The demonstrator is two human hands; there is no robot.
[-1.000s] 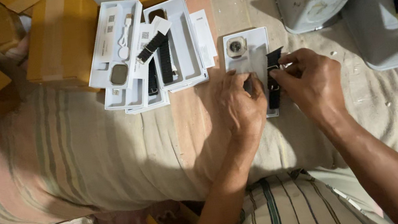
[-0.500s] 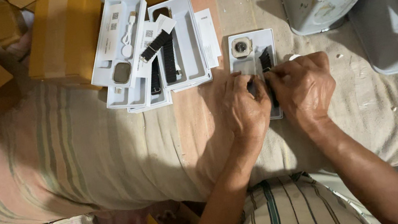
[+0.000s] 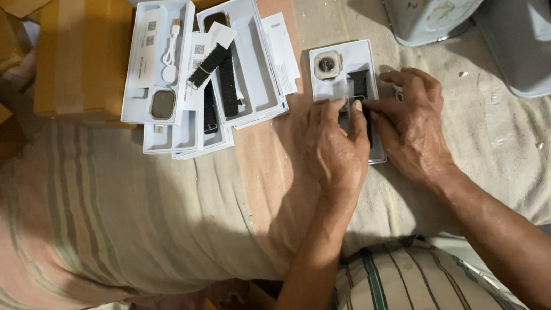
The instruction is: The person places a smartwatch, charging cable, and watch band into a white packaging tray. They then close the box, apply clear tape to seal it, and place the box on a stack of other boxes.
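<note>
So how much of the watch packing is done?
Done: a watch face already sits at the top of the white tray. In hand: the left hand and right hand both press a black strap into that tray. Left: other open trays nearby lie uncovered, one with a loose black strap across it.

White tray (image 3: 364,53), black strap (image 3: 359,86), striped faded cloth (image 3: 87,220), yellow-brown cartons (image 3: 77,53), grey bins (image 3: 527,40)
</note>
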